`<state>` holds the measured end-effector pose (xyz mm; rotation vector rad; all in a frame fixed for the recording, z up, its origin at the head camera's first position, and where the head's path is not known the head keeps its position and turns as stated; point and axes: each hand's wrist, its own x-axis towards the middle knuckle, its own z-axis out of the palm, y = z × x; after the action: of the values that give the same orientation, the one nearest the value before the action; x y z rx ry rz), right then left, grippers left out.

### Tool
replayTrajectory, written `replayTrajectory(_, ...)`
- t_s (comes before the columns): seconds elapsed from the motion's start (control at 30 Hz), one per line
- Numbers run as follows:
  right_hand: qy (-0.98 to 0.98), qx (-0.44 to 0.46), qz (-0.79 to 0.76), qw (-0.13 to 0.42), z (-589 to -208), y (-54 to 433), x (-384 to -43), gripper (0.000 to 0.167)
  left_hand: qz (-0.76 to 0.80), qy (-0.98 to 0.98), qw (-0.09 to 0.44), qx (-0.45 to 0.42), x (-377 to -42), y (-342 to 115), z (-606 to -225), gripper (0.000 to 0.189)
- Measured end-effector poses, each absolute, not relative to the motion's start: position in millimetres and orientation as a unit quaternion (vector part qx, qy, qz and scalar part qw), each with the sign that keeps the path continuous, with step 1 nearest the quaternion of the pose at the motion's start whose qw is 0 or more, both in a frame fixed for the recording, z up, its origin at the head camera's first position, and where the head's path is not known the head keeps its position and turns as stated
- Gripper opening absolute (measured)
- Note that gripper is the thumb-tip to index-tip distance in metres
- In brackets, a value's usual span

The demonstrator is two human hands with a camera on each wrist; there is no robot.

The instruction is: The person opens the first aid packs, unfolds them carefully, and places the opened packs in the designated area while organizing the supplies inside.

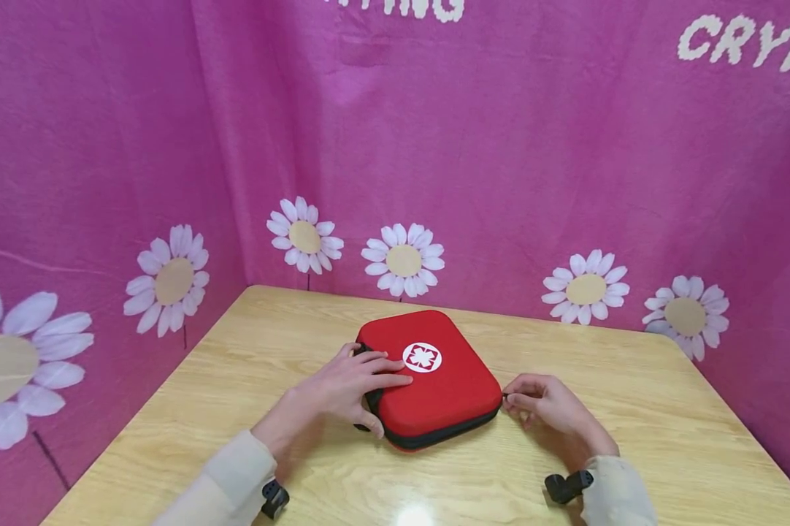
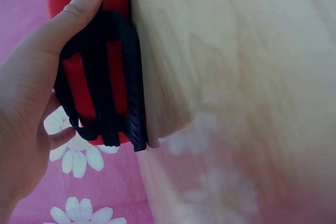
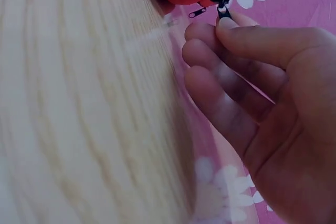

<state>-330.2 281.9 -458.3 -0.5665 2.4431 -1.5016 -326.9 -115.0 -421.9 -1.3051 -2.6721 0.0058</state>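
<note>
A red zippered first-aid case with a white round emblem lies on the wooden table. My left hand rests over its left side, fingers spread on the lid. In the left wrist view, the thumb of that hand lies against the side by the black zipper, above a black carry handle. At the case's right corner, my right hand pinches a black zipper pull between thumb and index finger. A second zipper pull dangles beside it. The zipper along the front edge looks closed.
The light wooden table meets a pink curtain with printed daisies at its back and sides. Dark wrist devices sit at the left cuff and the right cuff.
</note>
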Motion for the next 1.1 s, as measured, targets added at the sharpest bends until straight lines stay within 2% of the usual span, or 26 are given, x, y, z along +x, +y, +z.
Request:
replayTrajectory(0.2, 0.826, -0.180, -0.521, 0.118, -454.5, 286.2, -326.0, 0.017, 0.021, -0.901, 0.107, -0.420, -327.3, -108.7, -421.6, 0.088)
replayTrajectory(0.43, 0.804, -0.185, -0.541, 0.164, -446.3, 290.5, -326.4, 0.024, 0.027, -0.908, 0.106, -0.405, -330.4, -107.1, -416.9, 0.087)
replayTrajectory(0.67, 0.804, -0.236, -0.515, 0.179, -442.6, 284.0, -321.1, 0.019, 0.042, -0.917, 0.095, -0.384, -333.4, -90.1, -417.0, 0.089)
replayTrajectory(0.8, 0.798, -0.244, -0.515, 0.196, -444.3, 269.2, -322.0, 0.021, 0.078, -0.921, 0.115, -0.365, -334.4, -72.1, -418.8, 0.087)
replayTrajectory(0.97, 0.806, -0.214, -0.519, 0.185, -450.1, 260.6, -325.0, 0.020, 0.109, -0.923, 0.136, -0.343, -330.0, -55.9, -423.0, 0.088)
replayTrajectory(1.1, 0.804, -0.184, -0.539, 0.169, -454.9, 260.0, -328.1, 0.022, 0.061, -0.924, 0.127, -0.357, -328.3, -63.4, -424.1, 0.084)
